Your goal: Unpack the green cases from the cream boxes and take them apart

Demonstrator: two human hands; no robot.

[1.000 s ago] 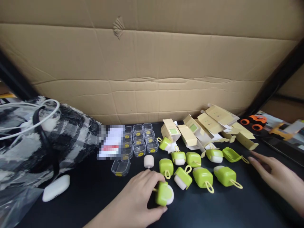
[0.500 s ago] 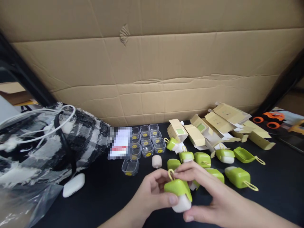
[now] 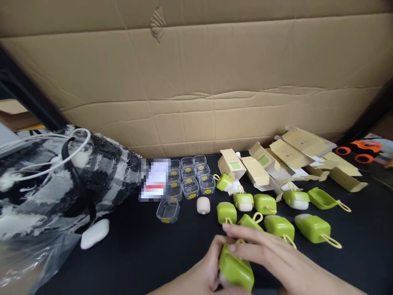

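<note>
Both hands gripping one green case point(image 3: 236, 271) low over black table point(image 3: 138, 254): left hand point(image 3: 202, 278) underneath, right hand point(image 3: 270, 258) fingers pressing on top

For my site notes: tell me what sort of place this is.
Probably a small packing or assembly bench: many identical green cases, opened little cartons behind them, and clear tubs, all on a black table.

Left of centre, a white-and-red card point(image 3: 154, 180) is pixelated (unreadable). At the bottom edge, the cut-off left hand point(image 3: 199, 280) and right hand point(image 3: 276, 262) cover much of a lime-green plastic case point(image 3: 238, 272).
</note>
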